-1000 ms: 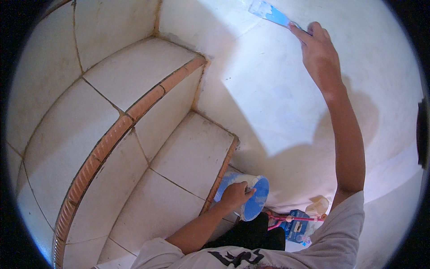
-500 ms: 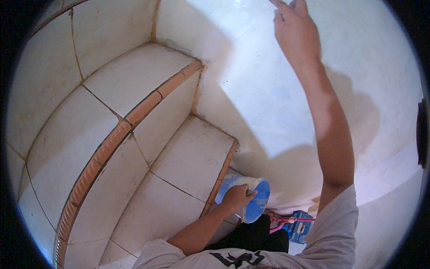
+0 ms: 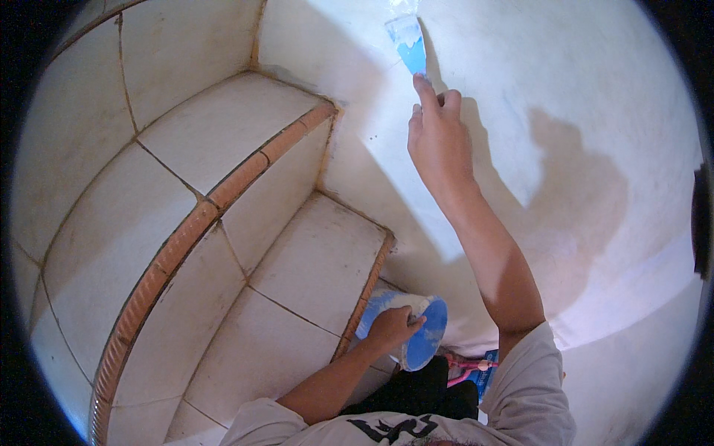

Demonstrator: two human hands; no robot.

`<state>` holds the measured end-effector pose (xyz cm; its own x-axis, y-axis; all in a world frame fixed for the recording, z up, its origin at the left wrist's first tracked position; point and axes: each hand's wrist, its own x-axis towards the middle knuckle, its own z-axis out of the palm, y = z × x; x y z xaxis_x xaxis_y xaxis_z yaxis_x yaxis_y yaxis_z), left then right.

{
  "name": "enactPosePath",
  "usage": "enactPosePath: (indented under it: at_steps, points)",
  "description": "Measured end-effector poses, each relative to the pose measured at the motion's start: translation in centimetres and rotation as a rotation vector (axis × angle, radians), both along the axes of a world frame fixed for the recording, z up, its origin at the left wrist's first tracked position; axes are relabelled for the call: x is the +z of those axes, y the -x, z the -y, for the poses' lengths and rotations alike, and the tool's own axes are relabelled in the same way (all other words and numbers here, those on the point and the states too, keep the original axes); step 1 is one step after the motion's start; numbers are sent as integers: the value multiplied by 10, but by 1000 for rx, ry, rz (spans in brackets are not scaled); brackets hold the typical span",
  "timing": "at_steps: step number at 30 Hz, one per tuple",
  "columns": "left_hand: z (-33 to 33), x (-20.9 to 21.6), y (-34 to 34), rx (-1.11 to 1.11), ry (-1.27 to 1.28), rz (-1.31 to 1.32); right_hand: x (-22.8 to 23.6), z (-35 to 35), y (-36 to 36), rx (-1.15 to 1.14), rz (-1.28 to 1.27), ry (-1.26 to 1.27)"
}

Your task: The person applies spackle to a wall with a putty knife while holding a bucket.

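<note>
My right hand (image 3: pixel 442 141) is raised in front of the pale wall (image 3: pixel 461 230), closed round the handle of a putty knife (image 3: pixel 410 49). Its blue blade is smeared with white paste and lies close to the wall, pointing up. A glossy white patch shows on the wall just above the blade. Low down, my left hand (image 3: pixel 394 330) grips a blue bucket (image 3: pixel 428 338) by the rim. The bucket is tilted, its outside is streaked with white paste, and its blue inside is partly visible.
Tiled steps (image 3: pixel 297 253) with orange-brown edging (image 3: pixel 238 178) rise on the left and meet the wall. Below my right arm, a blue box (image 3: pixel 487 372) and a pink object (image 3: pixel 465 363) are partly hidden. A dark object (image 3: pixel 700 223) stands at the far right rim.
My right hand has come down and left, bringing the putty knife into view. My left hand and the bucket have hardly moved. My right sleeve now covers more of the blue box.
</note>
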<state>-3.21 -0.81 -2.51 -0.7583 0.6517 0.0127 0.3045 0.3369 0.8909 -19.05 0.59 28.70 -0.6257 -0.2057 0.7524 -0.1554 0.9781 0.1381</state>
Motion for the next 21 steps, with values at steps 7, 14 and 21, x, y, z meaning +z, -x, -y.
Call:
enactPosePath:
  at_steps: [7,14,21]
  points:
    - [-1,-7,-1,32,-38,-25,42,21,41,52,-175,57]
    - [-1,-8,-1,40,-50,-43,-4,24,35,-34,57,81]
    - [-2,-10,-1,42,-49,-32,-15,19,20,57,-48,46]
